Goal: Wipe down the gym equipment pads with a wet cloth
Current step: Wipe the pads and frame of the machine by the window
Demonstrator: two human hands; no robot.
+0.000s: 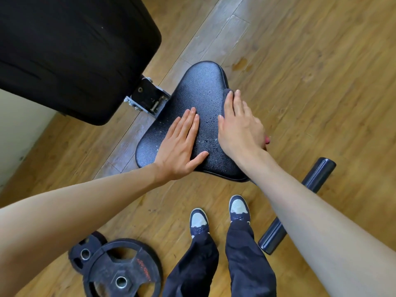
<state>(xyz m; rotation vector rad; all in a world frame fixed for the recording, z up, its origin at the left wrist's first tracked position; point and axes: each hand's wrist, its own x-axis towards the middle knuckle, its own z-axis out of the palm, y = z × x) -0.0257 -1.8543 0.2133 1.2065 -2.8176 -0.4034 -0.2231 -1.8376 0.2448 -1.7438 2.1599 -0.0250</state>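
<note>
Two flat hands on the seat pad (201, 86), cloth (226, 93) at its right edge
Right hand (240, 125) presses the cloth down, grip apart, fingers straight; the droplets (211, 133) lie just left of it, between it and the open left hand (182, 144)

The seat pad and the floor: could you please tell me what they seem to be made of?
Seat pad: probably black vinyl or faux leather, pebbled grain, slight sheen, water drops beading on it. Floor: wood-look planks with grain and seams; real wood or laminate, cannot tell.

Bright, even daylight, soft shadows, sharp focus, wide-angle bending at edges.
</note>
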